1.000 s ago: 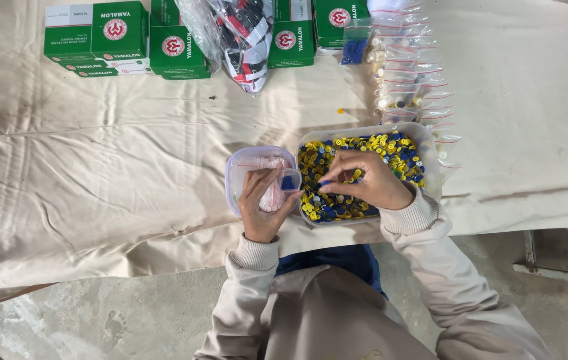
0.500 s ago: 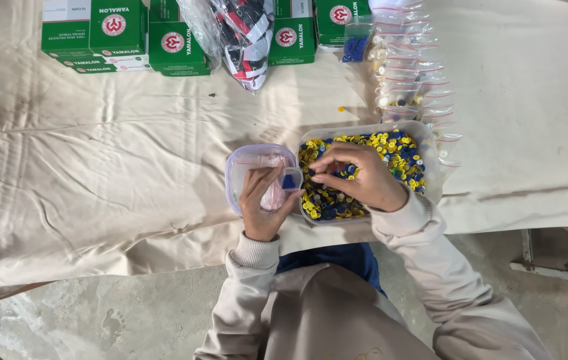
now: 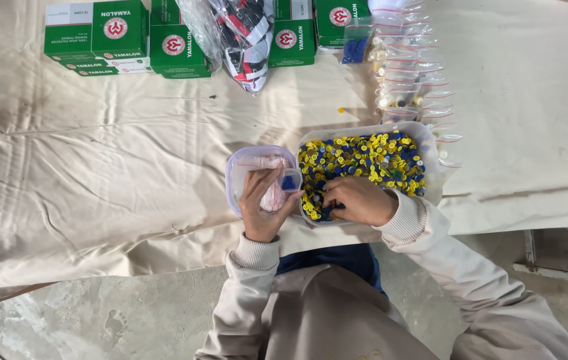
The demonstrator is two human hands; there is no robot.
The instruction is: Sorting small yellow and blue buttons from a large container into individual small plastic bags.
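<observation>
The small clear bag [image 3: 288,181] sits pinched in the left hand [image 3: 262,207], held open over the clear tub [image 3: 234,180] at about ten o'clock from the person's chest; a few blue pieces show inside it, so it looks only partly filled. The left fingers close narrowly on the bag's mouth together with a bunch of empty pink-edged bags [image 3: 272,193].

Just to the right, at about one o'clock, the right hand [image 3: 359,200] rests palm down in the near corner of the tray [image 3: 430,175], fingers curled into the yellow and blue caps [image 3: 370,157]; whether it grips any piece I cannot tell, since the fingertips are buried. The tray is heaped, so by my judgement most of the sorting is left.

Farther out at one o'clock, a row of filled bags [image 3: 407,73] lies overlapping on the cloth [image 3: 97,167], which suggests a good number are already done. A stray yellow piece [image 3: 340,110] lies between. At the far edge, from eleven to twelve o'clock, stand green boxes [image 3: 124,37] and a clear sack of red and black items [image 3: 244,33].
</observation>
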